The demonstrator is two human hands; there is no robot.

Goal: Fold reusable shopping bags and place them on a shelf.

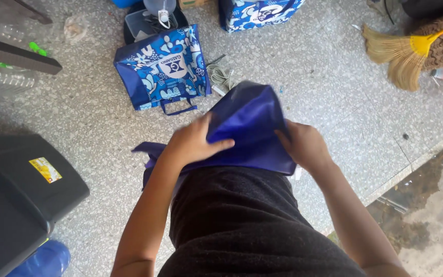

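A plain dark blue fabric bag (249,120) is held up in front of my body, over the speckled floor. My left hand (193,142) grips its left side, thumb laid across the cloth. My right hand (306,146) holds its right edge, fingers tucked behind the fabric. A strip of the same blue cloth (147,150) hangs out to the left below my left hand.
A blue patterned tote bag (162,69) lies flat on the floor ahead, another (257,13) at the top edge. A straw broom (406,51) lies at the right. A black plastic case (19,197) sits at the left. A coiled cord (221,77) lies beside the tote.
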